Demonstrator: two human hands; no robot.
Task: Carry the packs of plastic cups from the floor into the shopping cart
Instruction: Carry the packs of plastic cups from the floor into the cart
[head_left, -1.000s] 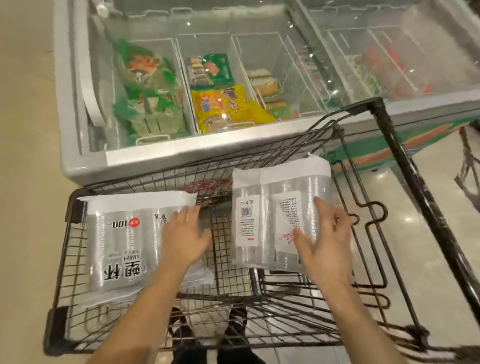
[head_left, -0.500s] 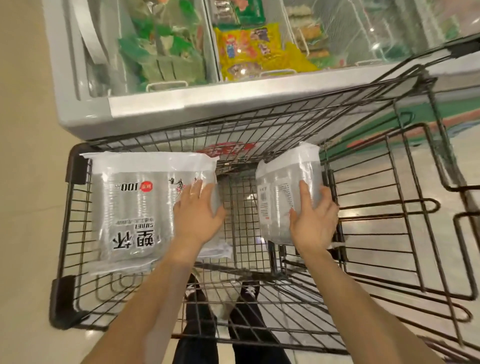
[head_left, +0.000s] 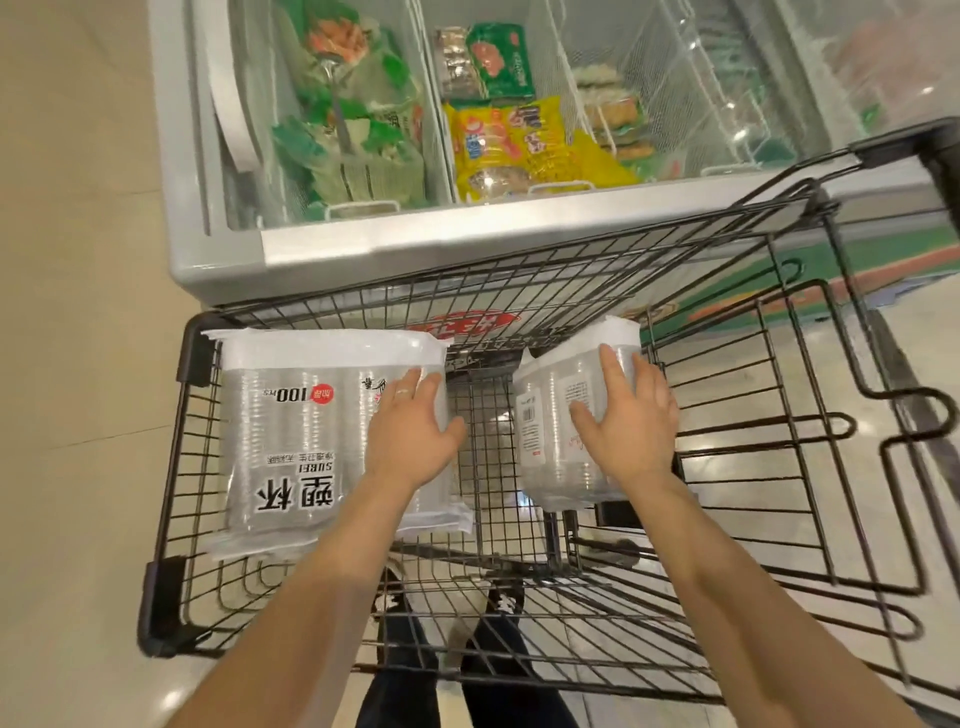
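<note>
Over the cart (head_left: 193, 358), both packs are already inside the line of the wire walls; step in hand is the set-down, judged from how they sit.

- Left hand (head_left: 410, 436): grips the left pack (head_left: 306, 426) at its right-hand end, fingers laid over the top face, thumb out past the edge. The pack lies flat, label up, its far end near the cart's left front corner. Cannot tell whether it bears on the wire bottom or hangs just above it.
- Right hand (head_left: 628, 421): grips the right pack (head_left: 550, 441) from its right side, fingers over the upper face, thumb spread across the printed label. This pack is tilted, its left edge lower, near the cart's middle. Open wire mesh shows between the two packs; they are apart.
- Beyond the cart's front wall stands a freezer (head_left: 467, 239) of bagged food; it plays no part.

Next move, as a judgement: lower each pack until the wire takes its weight, level the tilted one, then open both hands and draw them out. Whether more packs remain on the floor (head_left: 78, 364) is not visible from this view.
</note>
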